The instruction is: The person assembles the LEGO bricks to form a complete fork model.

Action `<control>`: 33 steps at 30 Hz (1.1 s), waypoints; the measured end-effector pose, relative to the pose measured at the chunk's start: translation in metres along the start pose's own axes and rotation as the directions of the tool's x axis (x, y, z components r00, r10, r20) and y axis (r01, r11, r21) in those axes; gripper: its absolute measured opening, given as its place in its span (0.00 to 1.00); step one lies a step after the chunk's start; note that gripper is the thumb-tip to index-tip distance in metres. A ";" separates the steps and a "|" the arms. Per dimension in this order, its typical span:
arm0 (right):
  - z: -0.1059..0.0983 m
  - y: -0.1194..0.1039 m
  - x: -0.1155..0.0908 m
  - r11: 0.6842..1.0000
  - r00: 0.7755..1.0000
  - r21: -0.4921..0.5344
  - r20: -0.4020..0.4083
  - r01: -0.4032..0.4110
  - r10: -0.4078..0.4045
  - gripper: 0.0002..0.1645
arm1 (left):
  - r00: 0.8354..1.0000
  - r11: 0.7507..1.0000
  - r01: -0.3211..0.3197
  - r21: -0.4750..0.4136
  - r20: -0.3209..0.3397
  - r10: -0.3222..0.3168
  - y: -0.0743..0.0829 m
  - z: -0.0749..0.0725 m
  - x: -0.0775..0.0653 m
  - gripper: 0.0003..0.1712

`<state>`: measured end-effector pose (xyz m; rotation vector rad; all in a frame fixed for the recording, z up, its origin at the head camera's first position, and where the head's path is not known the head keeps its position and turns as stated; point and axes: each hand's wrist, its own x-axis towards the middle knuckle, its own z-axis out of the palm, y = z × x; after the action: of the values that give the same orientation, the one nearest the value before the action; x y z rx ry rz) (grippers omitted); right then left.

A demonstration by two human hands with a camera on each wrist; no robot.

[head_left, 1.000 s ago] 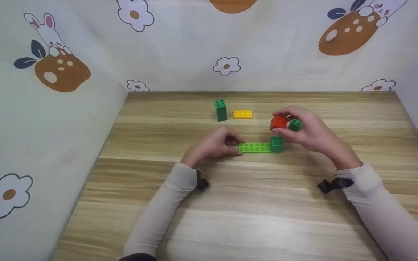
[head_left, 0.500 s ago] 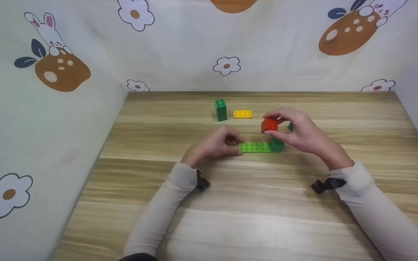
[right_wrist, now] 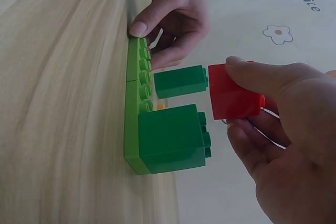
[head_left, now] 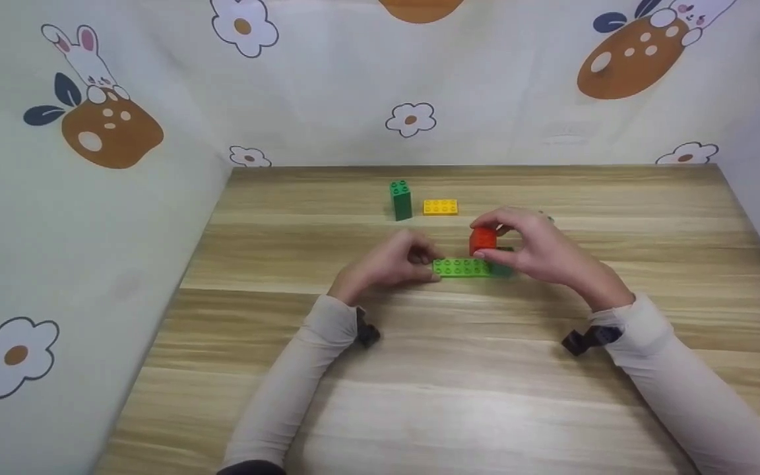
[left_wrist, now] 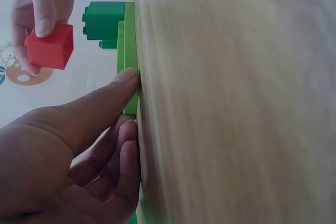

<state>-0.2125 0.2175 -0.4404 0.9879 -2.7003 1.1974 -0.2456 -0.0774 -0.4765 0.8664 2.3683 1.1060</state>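
Observation:
In the head view my left hand (head_left: 393, 260) pinches the left end of a light green studded strip (head_left: 461, 267) that lies on the table. A seam runs across the strip's side in the right wrist view. On its right end stands a dark green brick (right_wrist: 173, 139), partly hidden by my right hand (head_left: 541, 251) in the head view. That hand holds a red brick (head_left: 483, 241) between thumb and fingers, above the strip and apart from it. Small studs of the red brick (right_wrist: 233, 92) point away from the table in the right wrist view.
Behind the strip a tall green brick (head_left: 402, 201) stands upright beside a flat yellow brick (head_left: 440, 207). Another green piece (head_left: 545, 215) is almost hidden behind my right hand. A patterned cloth wall (head_left: 327, 86) borders the wooden table (head_left: 419, 382).
My right hand has carried the red brick left, then nearer and lower, from behind the dark green brick to above the strip. My left hand keeps its place on the strip's end.

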 end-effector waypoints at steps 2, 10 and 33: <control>0.002 0.002 0.000 1.000 1.000 0.000 0.018 -0.012 0.012 0.25 | 1.000 1.000 -0.011 0.005 0.001 0.011 -0.001 0.000 0.001 0.16; 0.011 0.005 0.001 0.999 0.996 -0.003 0.070 -0.053 0.053 0.28 | 1.000 1.000 0.008 0.006 0.003 -0.008 0.000 -0.001 0.000 0.17; 0.025 0.011 -0.002 0.993 0.987 -0.026 0.112 -0.112 0.114 0.26 | 1.000 1.000 -0.003 0.016 -0.003 0.004 0.001 0.000 0.001 0.16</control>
<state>-0.2112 0.2071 -0.4656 0.9390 -2.8858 1.1643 -0.2464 -0.0765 -0.4759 0.8752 2.3826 1.0920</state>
